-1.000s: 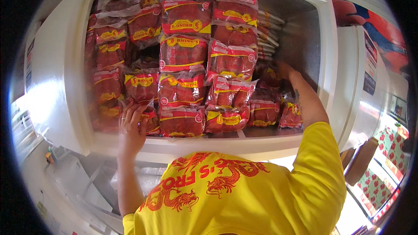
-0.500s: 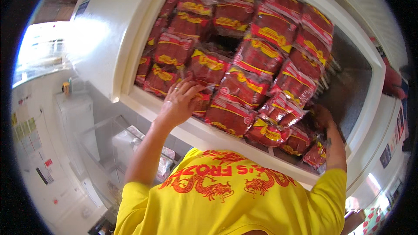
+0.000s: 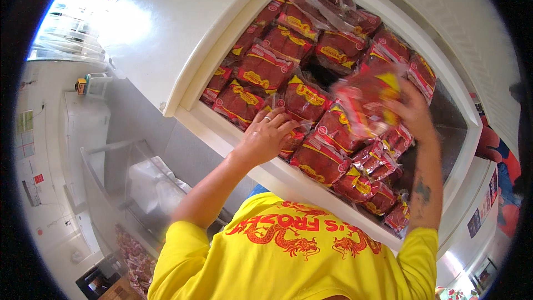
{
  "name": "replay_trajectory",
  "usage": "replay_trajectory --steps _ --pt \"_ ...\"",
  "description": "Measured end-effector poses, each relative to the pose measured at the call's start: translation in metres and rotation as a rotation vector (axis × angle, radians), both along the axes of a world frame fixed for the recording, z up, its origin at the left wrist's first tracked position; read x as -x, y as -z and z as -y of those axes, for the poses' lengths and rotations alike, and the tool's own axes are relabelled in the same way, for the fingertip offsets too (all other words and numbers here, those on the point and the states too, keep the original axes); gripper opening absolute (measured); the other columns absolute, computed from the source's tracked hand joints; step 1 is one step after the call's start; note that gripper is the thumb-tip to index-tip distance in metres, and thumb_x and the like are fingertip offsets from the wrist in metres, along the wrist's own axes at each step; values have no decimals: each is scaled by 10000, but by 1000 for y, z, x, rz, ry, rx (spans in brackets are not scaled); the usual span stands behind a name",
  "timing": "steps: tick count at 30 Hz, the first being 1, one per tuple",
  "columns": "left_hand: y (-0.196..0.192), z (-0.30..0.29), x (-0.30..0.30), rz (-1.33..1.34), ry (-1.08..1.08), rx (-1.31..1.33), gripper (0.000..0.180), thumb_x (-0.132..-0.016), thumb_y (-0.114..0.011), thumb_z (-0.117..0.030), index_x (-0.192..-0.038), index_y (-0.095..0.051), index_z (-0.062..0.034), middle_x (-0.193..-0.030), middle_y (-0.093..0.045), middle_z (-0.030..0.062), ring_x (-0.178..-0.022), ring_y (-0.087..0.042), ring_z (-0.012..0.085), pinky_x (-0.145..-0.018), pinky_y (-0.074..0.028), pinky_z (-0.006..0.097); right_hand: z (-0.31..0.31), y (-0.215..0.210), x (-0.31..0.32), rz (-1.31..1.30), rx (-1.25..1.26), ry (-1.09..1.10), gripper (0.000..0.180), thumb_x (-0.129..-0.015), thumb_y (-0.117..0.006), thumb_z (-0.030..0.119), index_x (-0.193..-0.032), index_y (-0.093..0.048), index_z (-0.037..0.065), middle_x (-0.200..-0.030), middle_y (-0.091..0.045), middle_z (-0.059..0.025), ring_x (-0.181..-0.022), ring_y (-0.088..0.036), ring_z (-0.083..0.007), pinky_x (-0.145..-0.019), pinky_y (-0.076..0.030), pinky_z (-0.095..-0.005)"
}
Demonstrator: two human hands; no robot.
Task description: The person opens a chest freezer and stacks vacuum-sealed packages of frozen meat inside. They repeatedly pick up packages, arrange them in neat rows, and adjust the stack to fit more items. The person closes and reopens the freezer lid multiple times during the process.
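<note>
— So, the red packet (image 3: 363, 103) in the right hand (image 3: 411, 112), how do you think it will handle?

— I think it is light but stiff, probably frozen. The plastic film looks smooth, so it may be slippery. It is blurred, and it is lifted a little above the other packets, near the right wall of the chest freezer (image 3: 311, 189).

— Where is the best place to hold it?

— At one short edge, with the fingers closed around it, as the right hand does now at its right end.

— And the left hand (image 3: 265, 136)?

— It lies half open, fingers spread, on a packet in the stack (image 3: 261, 69) near the front rim; it presses and grips nothing. The white lid (image 3: 166, 28) stands open at the left.
</note>
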State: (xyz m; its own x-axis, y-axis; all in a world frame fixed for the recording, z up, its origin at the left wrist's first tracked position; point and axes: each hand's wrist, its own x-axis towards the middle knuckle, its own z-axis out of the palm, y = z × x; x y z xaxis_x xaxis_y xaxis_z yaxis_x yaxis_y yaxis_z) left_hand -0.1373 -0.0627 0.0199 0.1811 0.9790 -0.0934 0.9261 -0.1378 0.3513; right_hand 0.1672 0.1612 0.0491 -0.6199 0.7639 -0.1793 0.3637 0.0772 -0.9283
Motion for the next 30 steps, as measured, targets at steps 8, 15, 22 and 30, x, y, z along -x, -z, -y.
replay_trajectory --steps 8,15,22,30 --pt "0 5 6 65 -12 -75 353 -869 -611 -185 -1219 -583 -145 -1154 -587 80 -1171 -515 300 -1019 -383 471 22 66 170 277 -45 -532 563 -895 -646 296 -1311 -474 -41 -1172 -602 -171 -1116 -562 -259 -1007 -408 -345" --pt "1 -20 3 42 -128 -92 315 -871 -609 -257 -1157 -596 -127 -1088 -586 76 -1125 -536 273 -916 -416 470 45 68 161 342 -403 -493 707 -869 -623 462 -1410 -413 58 -1297 -510 -213 -1192 -471 -384 -1020 -394 -448" --pt "3 -31 7 -29 -37 -25 303 -867 -636 -272 -1126 -619 -115 -1067 -610 96 -1041 -587 297 -849 -455 476 -25 60 160 238 -373 -381 686 -793 -725 398 -1349 -493 71 -1262 -515 -159 -1212 -449 -335 -1026 -383 -421" --pt "-6 -190 59 728 -538 -193 406 -850 -702 -188 -1194 -551 -35 -1076 -613 145 -899 -624 264 -768 -505 403 -133 26 215 426 -606 174 1143 -510 -883 493 -1466 -283 310 -1553 -112 -240 -1394 -225 -485 -1117 -274 -559"
